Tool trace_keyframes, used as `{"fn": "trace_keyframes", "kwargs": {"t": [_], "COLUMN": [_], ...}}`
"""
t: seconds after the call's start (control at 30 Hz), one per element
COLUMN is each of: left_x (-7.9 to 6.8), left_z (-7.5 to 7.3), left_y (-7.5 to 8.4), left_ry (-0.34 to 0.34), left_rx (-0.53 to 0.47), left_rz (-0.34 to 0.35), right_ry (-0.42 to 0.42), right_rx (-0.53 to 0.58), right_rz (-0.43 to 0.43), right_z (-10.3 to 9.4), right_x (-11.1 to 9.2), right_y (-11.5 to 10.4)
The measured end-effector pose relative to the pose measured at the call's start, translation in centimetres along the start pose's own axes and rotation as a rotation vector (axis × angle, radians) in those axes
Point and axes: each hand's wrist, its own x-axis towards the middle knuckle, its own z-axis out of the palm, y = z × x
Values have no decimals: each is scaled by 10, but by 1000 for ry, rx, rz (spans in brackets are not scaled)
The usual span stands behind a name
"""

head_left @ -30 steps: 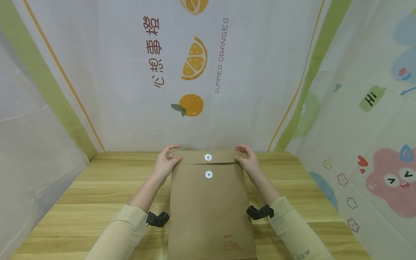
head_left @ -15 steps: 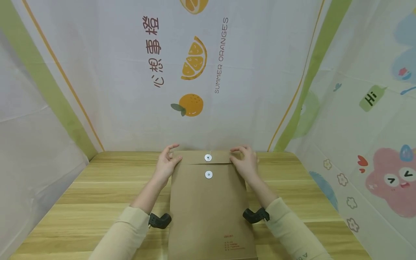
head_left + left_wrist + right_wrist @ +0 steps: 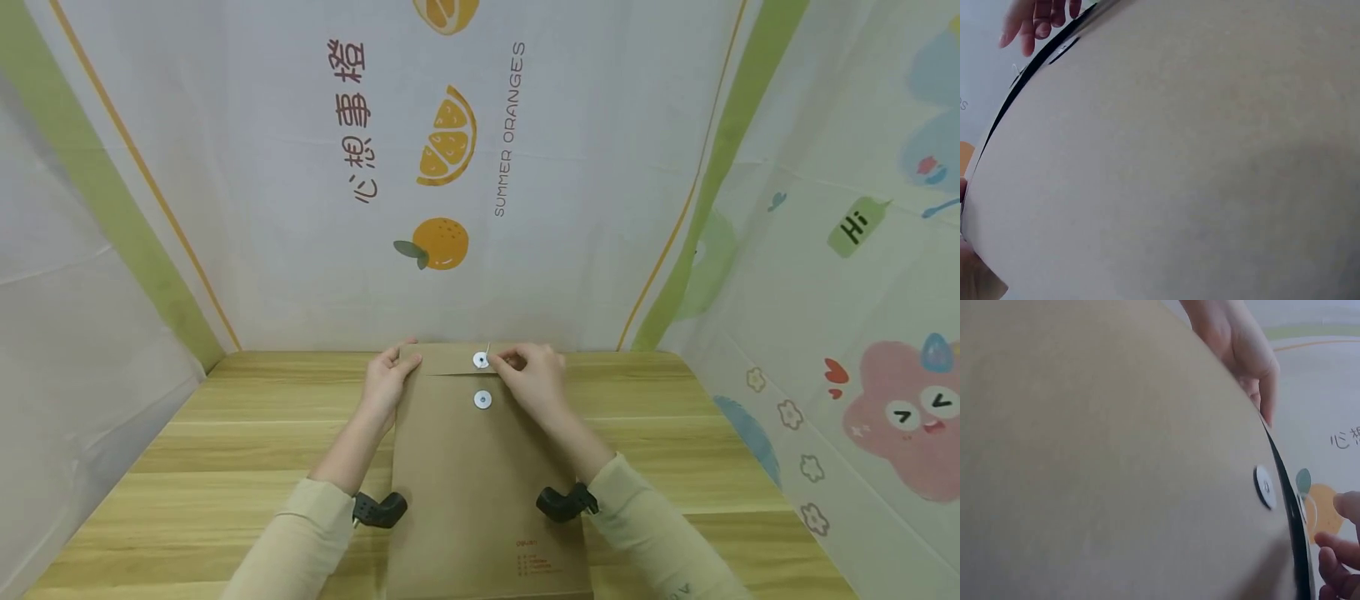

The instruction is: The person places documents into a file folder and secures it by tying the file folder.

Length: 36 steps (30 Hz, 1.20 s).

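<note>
A brown kraft paper document envelope [image 3: 480,475] lies lengthwise before me, its flap [image 3: 446,358] folded down at the far end. On the flap sits a white button [image 3: 480,360] with a short white string [image 3: 488,348]; a second white button [image 3: 483,400] is just below on the body. My left hand [image 3: 384,379] grips the far left corner, thumb on top and fingers behind the edge. My right hand [image 3: 536,379] hovers beside the flap button. The right wrist view shows that hand's thumb and fingers [image 3: 1341,550] apart, close to the string loop.
A wood-grain table [image 3: 240,467] extends on both sides of the envelope. Behind it hangs a white cloth [image 3: 300,275] printed with oranges, and another printed cloth [image 3: 825,300] borders the right side. Black wrist camera mounts [image 3: 381,510] sit on both forearms.
My right hand has moved left from the envelope's far right corner along the flap to its button and string. The left hand stays at the left corner.
</note>
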Motion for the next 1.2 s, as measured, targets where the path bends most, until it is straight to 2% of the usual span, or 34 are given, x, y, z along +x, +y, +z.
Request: {"fn": "trace_keyframes", "kwargs": {"t": [0.13,0.3,0.43,0.53,0.63,0.77,0.87,1.03,1.2], "left_x": [-1,-2,-1,-1,-1,0,0,0,0], "left_z": [0,2,2,0,-4,-7,-7,-7,-9], "left_y": [-3,-8,-11,-12,-11,-9,-9,-9,-7], "left_ry": [-19,-22,-3,13,37,55,52,48,73], "left_rx": [-30,-16,-6,-1,-1,-3,-8,-15,-17], "left_rz": [-24,-9,6,5,4,10,8,5,12], "right_ry": [-44,-96,-99,-90,-105,-232,-329,-419,-573], "right_rx": [-31,-72,-39,35,148,380,479,459,374], "right_rz": [65,152,189,188,145,49,-16,-125,-206], "right_z": [7,16,23,25,24,23,22,15,3], "right_x": [1,3,4,3,-1,-10,-16,-25,-42], "right_y": [-7,-12,-12,-10,-7,1,8,16,17]}}
